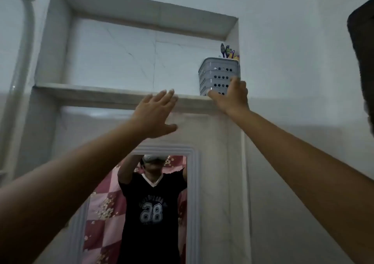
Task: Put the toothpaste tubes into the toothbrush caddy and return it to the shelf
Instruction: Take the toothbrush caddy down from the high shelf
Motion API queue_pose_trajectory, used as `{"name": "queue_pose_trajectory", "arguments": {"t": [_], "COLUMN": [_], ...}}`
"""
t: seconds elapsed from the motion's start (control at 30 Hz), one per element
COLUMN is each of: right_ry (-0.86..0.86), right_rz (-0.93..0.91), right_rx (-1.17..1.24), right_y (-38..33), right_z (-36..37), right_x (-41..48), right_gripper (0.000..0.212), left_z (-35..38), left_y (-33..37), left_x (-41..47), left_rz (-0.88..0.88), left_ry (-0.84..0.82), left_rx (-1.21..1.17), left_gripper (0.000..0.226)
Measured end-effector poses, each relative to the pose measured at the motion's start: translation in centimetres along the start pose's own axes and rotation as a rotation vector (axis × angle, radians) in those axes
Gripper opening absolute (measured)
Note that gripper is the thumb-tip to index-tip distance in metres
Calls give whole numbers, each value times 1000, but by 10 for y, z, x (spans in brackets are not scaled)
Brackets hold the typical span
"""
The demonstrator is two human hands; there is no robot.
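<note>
A grey perforated toothbrush caddy (pixel 216 71) stands upright on the stone shelf (pixel 113 94), pushed into the right corner of the wall niche. Several coloured toothbrushes (pixel 227 52) stick out of its top. No toothpaste tube shows from here. My right hand (pixel 232 97) is raised against the caddy's lower right front, thumb along its base and fingers up its side, gripping it. My left hand (pixel 155 114) is lifted in front of the shelf edge, left of the caddy, fingers spread and holding nothing.
Under the shelf hangs a white-framed mirror (pixel 194 182) reflecting a person in a dark shirt with both arms raised. A white pipe (pixel 24 51) runs up the left wall. A dark blurred object (pixel 364 61) intrudes at the right edge.
</note>
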State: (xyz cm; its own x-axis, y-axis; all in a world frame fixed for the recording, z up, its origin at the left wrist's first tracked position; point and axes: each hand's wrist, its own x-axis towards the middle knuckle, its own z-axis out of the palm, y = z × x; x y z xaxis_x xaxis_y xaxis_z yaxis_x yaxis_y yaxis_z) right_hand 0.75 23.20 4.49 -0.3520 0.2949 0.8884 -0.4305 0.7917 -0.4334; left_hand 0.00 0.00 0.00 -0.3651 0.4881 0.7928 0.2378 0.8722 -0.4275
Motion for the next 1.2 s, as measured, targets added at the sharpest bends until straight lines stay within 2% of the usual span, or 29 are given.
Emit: {"name": "queue_pose_trajectory", "arguments": {"t": [0.1, 0.2, 0.33, 0.47, 0.6, 0.8, 0.87, 0.93, 0.97, 1.03, 1.1, 1.2], "right_ry": [69, 84, 69, 124, 175, 125, 74, -3, -50, -136, -222, -386], "right_rz": [86, 141, 188, 253, 235, 170, 142, 139, 144, 152, 158, 227], "right_rx": [-1, -54, -21, 21, 202, 478, 526, 588, 634, 727, 809, 850], "right_y": [2, 4, 0, -6, -8, -24, -26, -27, -26, -23, -11, 21], "right_z": [11, 23, 35, 40, 33, -2, -17, -31, -37, -46, -48, -39], "right_x": [33, 49, 57, 58, 54, 37, 23, 1, -14, -51, -92, -163], "right_gripper": [92, 113, 134, 131, 129, 103, 100, 102, 104, 105, 95, 96], "left_z": [20, 34, 34, 28, 21, 1, -17, -37, -44, -56, -59, -41], "left_y": [-9, -14, -15, -17, -17, -9, 0, 11, 18, 32, 47, 70], "left_x": [12, 12, 16, 15, 18, 20, 20, 14, 7, -18, -49, -110], "left_rz": [-54, -31, -49, -53, -55, -123, -212, -294, -311, -309, -279, -244], "left_ry": [-8, 64, 75, 29, -1, -65, -132, -191, -174, -24, 52, -46], "left_rx": [-13, -75, -131, -118, -119, -197, -390, -837, -1107, -1518, -1700, -1853], "left_gripper": [91, 88, 85, 83, 81, 70, 59, 52, 52, 54, 58, 59]}}
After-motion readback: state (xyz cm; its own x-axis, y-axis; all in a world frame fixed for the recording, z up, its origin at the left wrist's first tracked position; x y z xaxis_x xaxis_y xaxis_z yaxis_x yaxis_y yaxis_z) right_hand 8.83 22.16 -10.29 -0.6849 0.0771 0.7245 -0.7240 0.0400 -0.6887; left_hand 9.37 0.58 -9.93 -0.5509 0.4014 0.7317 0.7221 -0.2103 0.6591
